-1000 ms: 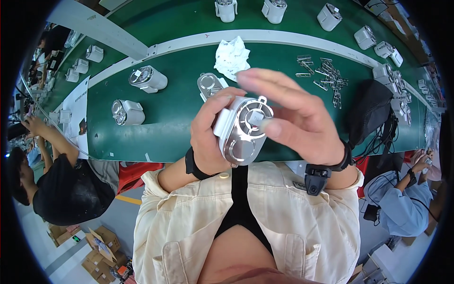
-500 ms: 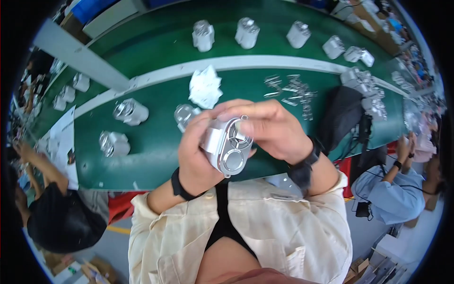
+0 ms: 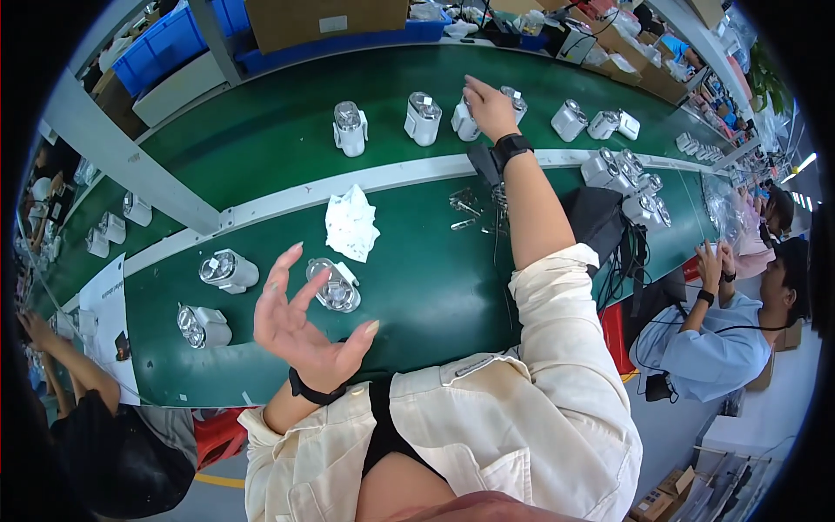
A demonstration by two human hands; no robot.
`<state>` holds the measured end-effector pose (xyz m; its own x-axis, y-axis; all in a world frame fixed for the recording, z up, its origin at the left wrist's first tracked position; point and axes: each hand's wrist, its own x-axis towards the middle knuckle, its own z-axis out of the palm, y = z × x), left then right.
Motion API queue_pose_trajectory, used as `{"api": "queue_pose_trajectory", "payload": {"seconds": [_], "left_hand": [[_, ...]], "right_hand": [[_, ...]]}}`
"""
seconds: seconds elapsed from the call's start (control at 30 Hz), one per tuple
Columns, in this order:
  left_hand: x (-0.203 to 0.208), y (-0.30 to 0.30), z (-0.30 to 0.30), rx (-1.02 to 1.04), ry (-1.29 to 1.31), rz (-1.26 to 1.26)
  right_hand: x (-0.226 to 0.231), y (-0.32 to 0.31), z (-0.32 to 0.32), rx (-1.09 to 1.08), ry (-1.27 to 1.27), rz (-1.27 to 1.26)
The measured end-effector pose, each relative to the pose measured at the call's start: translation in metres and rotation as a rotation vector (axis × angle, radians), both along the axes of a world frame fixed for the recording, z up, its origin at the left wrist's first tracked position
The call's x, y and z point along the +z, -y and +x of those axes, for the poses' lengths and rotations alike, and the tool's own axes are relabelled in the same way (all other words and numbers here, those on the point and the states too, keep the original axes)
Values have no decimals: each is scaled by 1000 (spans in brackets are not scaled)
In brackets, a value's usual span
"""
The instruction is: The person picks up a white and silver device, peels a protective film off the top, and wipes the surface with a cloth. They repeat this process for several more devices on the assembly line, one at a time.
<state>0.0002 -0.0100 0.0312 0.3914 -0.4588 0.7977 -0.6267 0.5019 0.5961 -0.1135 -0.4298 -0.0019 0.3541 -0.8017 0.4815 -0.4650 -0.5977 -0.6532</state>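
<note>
My left hand [image 3: 304, 331] is open, palm up with fingers spread and nothing in it. Just beyond its fingertips a white and silver twin-lens device [image 3: 341, 294] lies on the green table. My right arm reaches across the pale rail, and my right hand [image 3: 492, 109] hovers with outstretched fingers beside a similar device [image 3: 464, 124] on the far green strip. The hand partly covers that device and overlaps another device [image 3: 515, 103] to its right; any contact is hard to make out. A crumpled white cloth or paper [image 3: 351, 224] lies beyond my left hand.
Two more devices [image 3: 230, 271] lie at the left. Others [image 3: 424, 119] line the far strip. Small metal parts [image 3: 465, 204], a black bag [image 3: 600, 217] and a device cluster [image 3: 622, 174] are to the right. A metal post [image 3: 139, 157] rises left. People sit on both sides.
The device both hands held is out of them, and one more stands on the far strip by my right hand. My right arm has stretched forward; my left hand has moved left and opened.
</note>
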Motion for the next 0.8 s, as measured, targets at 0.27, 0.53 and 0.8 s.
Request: {"api": "queue_pose_trajectory", "payload": {"seconds": [0.27, 0.53, 0.8], "left_hand": [[-2, -2, 9, -35, 9, -37], [4, -6, -1, -113, -47, 84], [24, -14, -4, -753, -600, 453]], "right_hand": [[14, 31, -39, -413, -328, -178], [103, -76, -56, -46, 6, 93], [139, -284, -32, 1251, -124, 435]]}}
